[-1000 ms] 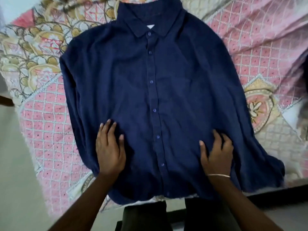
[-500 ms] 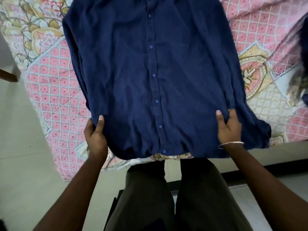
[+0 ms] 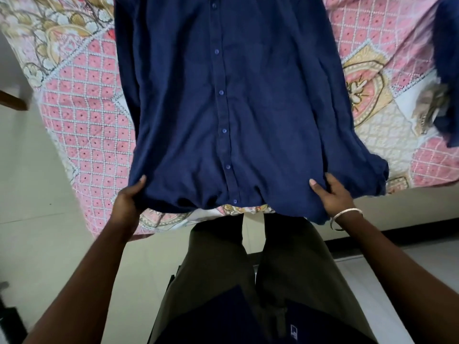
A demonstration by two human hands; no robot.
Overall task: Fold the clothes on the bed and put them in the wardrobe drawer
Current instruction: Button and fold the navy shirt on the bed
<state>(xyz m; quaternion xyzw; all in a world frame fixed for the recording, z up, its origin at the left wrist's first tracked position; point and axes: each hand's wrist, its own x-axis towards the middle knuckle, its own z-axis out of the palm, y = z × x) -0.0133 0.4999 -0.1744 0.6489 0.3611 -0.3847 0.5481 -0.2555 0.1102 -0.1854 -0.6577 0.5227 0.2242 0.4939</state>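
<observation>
A navy button-up shirt (image 3: 223, 100) lies front side up on the bed, its hem at the near edge and its collar out of view at the top. My left hand (image 3: 128, 203) pinches the hem's left corner, thumb on top. My right hand (image 3: 331, 194), with a metal bangle at the wrist, pinches the hem's right corner the same way. The right sleeve bunches beside that hand near the bed's edge.
The bed is covered by a pink and cream patterned quilt (image 3: 92, 115). Another dark blue garment (image 3: 447, 70) lies at the right edge with a crumpled beige piece (image 3: 432, 105) beside it. Pale floor (image 3: 32, 182) lies left of the bed; I stand against its near edge.
My hands went from resting flat on the shirt's lower front to gripping its two hem corners. The view tipped downward, so the collar left the frame.
</observation>
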